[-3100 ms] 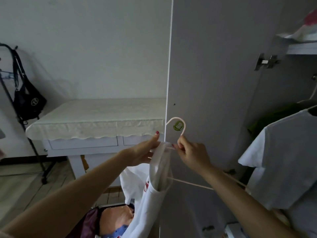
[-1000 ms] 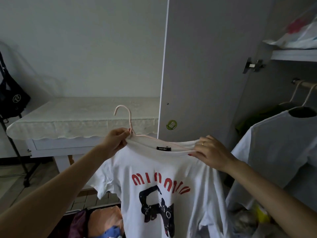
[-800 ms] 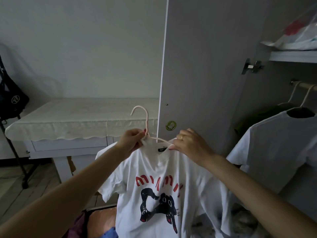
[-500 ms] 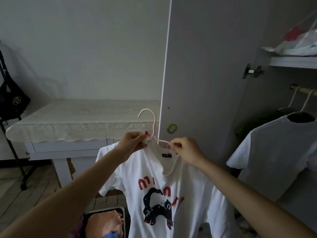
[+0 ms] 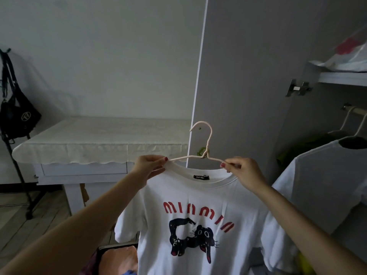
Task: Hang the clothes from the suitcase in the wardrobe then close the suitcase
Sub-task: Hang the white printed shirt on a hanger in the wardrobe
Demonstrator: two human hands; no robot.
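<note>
White cotton hangs in front of me: the T-shirt (image 5: 190, 225) with red lettering and a dark cat print is spread by its shoulders on a pale pink hanger (image 5: 202, 151), held up between the suitcase below and the wardrobe to my right. Both forearms reach forward and slightly up, wrists level. My left hand (image 5: 149, 167) pinches the collar and the hanger's left arm between thumb and curled fingers; my right hand (image 5: 241, 171) pinches the right arm and the cloth there the same way, so both grips are clamped on the hanger with the shirt. At the bottom edge the suitcase (image 5: 119, 259) lies open with peach and purple clothing inside, so I judge more garments are left to hang and the closing is still to do. This shirt looks seated on its hanger but not yet on the rail. Behind it stands the open wardrobe door (image 5: 248, 76); farther right, the rail (image 5: 355, 111) already carries a white shirt (image 5: 317, 179) and something green, so part of the hanging seems done. Across the room sits a cloth-covered table (image 5: 99, 139).
</note>
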